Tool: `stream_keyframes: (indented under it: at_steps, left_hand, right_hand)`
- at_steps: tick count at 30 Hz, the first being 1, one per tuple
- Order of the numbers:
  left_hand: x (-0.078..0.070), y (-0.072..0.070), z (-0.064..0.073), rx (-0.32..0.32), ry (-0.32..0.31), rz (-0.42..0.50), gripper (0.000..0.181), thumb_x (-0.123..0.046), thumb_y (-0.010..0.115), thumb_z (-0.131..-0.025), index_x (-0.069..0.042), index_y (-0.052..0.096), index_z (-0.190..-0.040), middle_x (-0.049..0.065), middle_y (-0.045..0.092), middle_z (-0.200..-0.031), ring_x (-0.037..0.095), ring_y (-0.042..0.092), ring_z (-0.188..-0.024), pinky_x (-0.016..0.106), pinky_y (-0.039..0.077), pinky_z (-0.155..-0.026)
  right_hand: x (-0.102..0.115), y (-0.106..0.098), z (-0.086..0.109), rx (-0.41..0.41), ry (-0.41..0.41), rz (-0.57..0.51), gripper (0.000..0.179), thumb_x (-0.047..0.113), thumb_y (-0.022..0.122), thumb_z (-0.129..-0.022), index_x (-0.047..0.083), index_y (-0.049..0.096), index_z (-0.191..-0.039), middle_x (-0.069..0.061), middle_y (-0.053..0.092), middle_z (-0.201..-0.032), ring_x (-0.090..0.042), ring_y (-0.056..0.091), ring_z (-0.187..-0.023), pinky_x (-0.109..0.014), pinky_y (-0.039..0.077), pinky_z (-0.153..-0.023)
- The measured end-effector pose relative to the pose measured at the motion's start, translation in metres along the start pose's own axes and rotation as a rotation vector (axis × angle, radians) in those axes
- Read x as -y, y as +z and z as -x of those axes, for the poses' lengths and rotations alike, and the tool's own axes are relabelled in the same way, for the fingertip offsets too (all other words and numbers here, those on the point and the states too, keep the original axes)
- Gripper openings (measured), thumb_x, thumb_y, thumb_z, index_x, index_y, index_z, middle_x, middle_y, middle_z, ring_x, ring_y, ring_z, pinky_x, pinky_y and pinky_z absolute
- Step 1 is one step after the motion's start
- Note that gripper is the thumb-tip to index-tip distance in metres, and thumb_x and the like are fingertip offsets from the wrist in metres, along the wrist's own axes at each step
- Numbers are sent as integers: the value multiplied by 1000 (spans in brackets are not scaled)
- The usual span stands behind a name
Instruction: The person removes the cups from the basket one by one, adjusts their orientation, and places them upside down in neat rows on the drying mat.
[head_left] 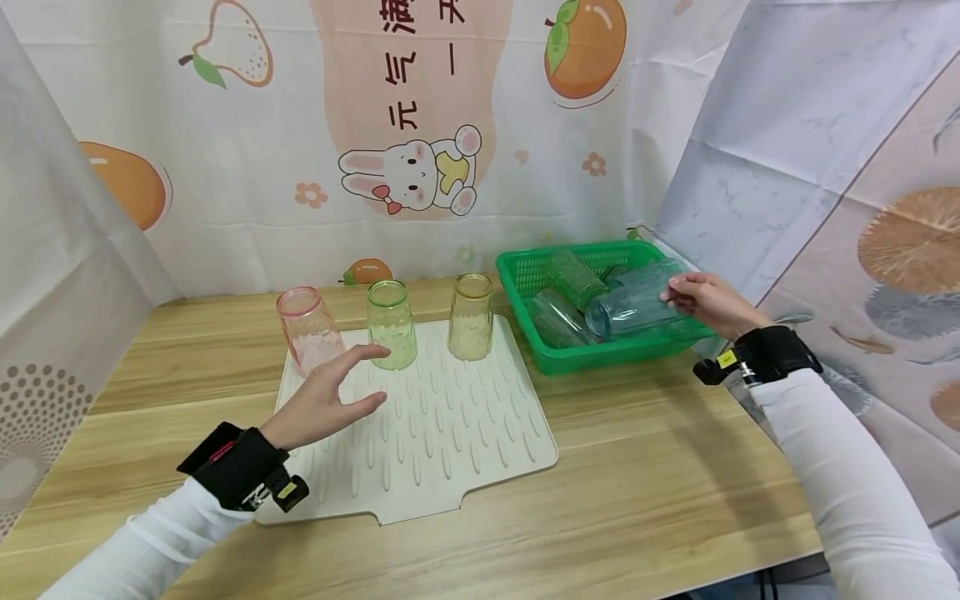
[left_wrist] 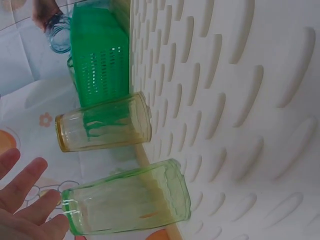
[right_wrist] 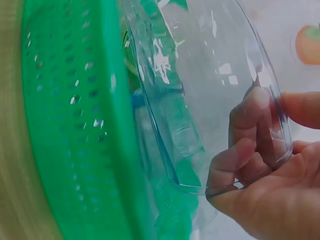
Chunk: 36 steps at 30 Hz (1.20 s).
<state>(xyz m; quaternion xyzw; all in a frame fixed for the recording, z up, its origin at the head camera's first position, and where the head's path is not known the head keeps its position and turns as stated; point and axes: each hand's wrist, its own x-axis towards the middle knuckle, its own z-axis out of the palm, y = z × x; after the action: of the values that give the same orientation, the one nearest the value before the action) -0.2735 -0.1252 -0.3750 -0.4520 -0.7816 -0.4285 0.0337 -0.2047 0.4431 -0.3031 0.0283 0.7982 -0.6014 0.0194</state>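
In the head view, my right hand (head_left: 708, 302) pinches the right end of a bluish clear drinking glass (head_left: 633, 310), which lies tilted over a green basket (head_left: 570, 360). The right wrist view shows my fingers (right_wrist: 245, 120) through the glass wall. My left hand (head_left: 322, 400) hovers over a white ridged drying mat (head_left: 480, 433), thumb and fingers apart, holding nothing. Closest to it are a green glass (head_left: 393, 329) and a pink glass (head_left: 309, 321), partly behind the hand. A yellow glass (head_left: 471, 321) stands farther right on the mat.
More clear glasses lie in the basket, among them a greenish glass (head_left: 576, 279) and a clear glass (head_left: 558, 317). The wooden table (head_left: 622, 467) extends in front. Printed curtains (head_left: 247, 192) hang behind and at both sides.
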Motion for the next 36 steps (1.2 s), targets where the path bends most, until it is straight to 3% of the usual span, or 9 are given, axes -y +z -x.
stream_keyframes:
  at_steps: [6, 15, 19, 27, 33, 36]
  left_hand:
    - [1, 4, -1, -7, 7, 6, 54, -7, 74, -83, -1, 51, -132, 10, 56, -130, 24, 49, -123, 49, 37, -102]
    - [8, 17, 1, -28, -28, 67, 62, -6, 76, -82, -2, 47, -136, 14, 51, -136, 31, 44, -128, 53, 33, -104]
    - [8, 24, -1, -48, -4, 121, 73, -5, 77, -81, -3, 38, -143, 16, 42, -143, 37, 39, -132, 56, 30, -106]
    - [1, 33, -13, -106, 33, 198, 84, 3, 79, -77, 0, 31, -146, 14, 33, -149, 37, 34, -135, 51, 26, -111]
    - [-5, 48, -23, -177, 20, 306, 85, 6, 77, -77, -1, 28, -147, 15, 30, -151, 35, 27, -139, 50, 22, -112]
    - [-8, 56, -29, -213, 45, 357, 86, 9, 75, -78, -1, 26, -148, 15, 28, -152, 33, 24, -141, 48, 20, -113]
  right_hand:
    - [14, 17, -2, -27, -13, 27, 42, 36, 46, -101, 0, 40, -123, 3, 55, -102, -9, 52, -95, -25, 43, -86]
    - [35, 51, -5, 21, -97, -91, 28, 29, 47, -102, 5, 45, -117, 1, 57, -101, -10, 54, -94, -26, 42, -87]
    - [43, 70, -7, 24, -124, -162, 23, 25, 50, -102, 6, 50, -113, -2, 59, -99, -12, 55, -91, -25, 43, -83]
    - [47, 105, -9, 145, -190, -229, 18, 23, 47, -103, 8, 49, -113, -1, 56, -103, -13, 52, -94, -26, 39, -84]
    - [50, 137, -10, 200, -212, -292, 16, 21, 46, -104, 6, 49, -110, -3, 57, -100, -16, 51, -92, -27, 40, -84]
    - [52, 154, -11, 234, -218, -334, 14, 18, 45, -104, 6, 51, -107, -5, 57, -99, -18, 51, -91, -27, 42, -84]
